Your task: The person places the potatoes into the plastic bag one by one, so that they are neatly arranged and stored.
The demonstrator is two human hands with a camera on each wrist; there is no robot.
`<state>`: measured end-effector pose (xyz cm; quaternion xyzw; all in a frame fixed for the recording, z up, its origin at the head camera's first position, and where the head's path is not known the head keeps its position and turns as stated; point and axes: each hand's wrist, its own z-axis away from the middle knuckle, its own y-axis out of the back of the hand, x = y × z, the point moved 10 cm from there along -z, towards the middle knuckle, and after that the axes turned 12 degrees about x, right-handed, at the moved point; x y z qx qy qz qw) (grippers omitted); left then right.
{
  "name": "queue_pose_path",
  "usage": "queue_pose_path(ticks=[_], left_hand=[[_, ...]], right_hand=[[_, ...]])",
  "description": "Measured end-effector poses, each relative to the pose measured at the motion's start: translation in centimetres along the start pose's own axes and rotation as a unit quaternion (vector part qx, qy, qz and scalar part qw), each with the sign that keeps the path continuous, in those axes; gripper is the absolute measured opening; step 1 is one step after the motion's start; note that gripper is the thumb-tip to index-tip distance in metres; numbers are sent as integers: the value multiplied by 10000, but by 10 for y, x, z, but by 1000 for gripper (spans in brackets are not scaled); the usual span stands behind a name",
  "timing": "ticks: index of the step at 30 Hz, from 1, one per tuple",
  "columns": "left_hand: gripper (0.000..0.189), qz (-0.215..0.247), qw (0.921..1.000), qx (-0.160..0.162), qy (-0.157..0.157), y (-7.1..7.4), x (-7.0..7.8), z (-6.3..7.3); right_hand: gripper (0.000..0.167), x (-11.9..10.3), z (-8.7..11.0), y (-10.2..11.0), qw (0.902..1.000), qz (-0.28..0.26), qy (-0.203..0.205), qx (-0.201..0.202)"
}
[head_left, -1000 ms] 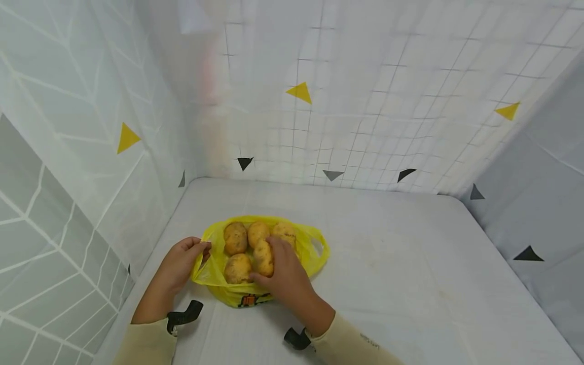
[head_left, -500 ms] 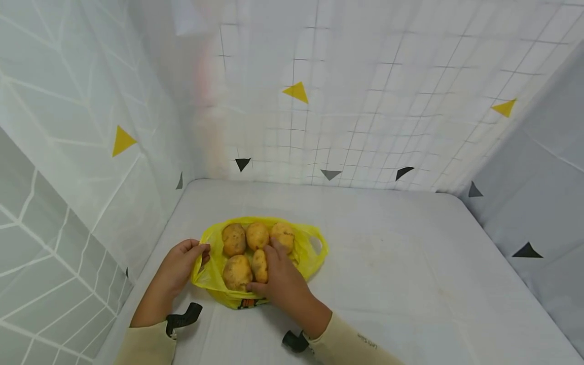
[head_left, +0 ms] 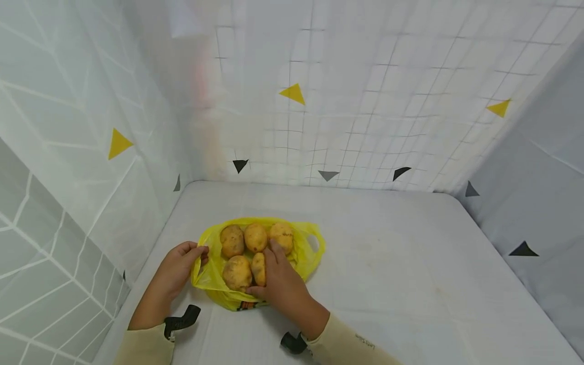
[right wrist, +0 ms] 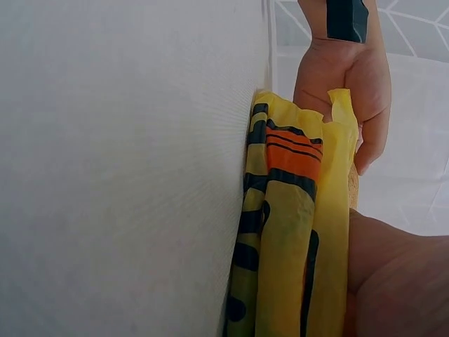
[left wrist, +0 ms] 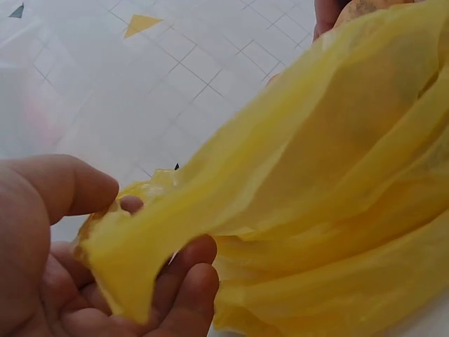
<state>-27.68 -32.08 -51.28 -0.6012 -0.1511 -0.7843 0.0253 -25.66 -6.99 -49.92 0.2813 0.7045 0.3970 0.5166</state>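
A yellow plastic bag (head_left: 212,274) lies open on the white table, with several potatoes inside. My left hand (head_left: 179,267) pinches the bag's left edge between thumb and fingers; the left wrist view shows the thin film (left wrist: 126,260) running through that hand (left wrist: 42,246). My right hand (head_left: 286,288) reaches into the bag, thumb and fingers around a potato (head_left: 258,269) at the front. Part of that potato is hidden behind the hand. Beside it sits another potato (head_left: 237,272); three more, including a middle one (head_left: 255,237), line the back.
A white cloth covers the table (head_left: 383,274). Patterned curtains (head_left: 356,91) enclose it at the back and both sides. The bag's loop handle (head_left: 321,243) spreads out at its right end. Black camera mounts (head_left: 182,319) sit on both wrists.
My right hand has lowered its potato deeper into the bag, beside the front left one. My left hand keeps its pinch on the bag's edge. The head view has shifted slightly.
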Motion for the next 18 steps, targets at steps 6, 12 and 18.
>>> queue_pose_path(ticks=[6, 12, 18], left_hand=[[34, -16, 10000, 35, -33, 3, 1, 2], [35, -57, 9997, 227, -123, 8, 2, 2], [48, -1032, 9847, 1297, -538, 25, 11, 5]], right_hand=[[113, 1, -1, 5, 9989, -362, -202, -216], [97, 12, -11, 50, 9933, -1002, -555, 125], [80, 47, -28, 125, 9870, -813, -718, 1186]])
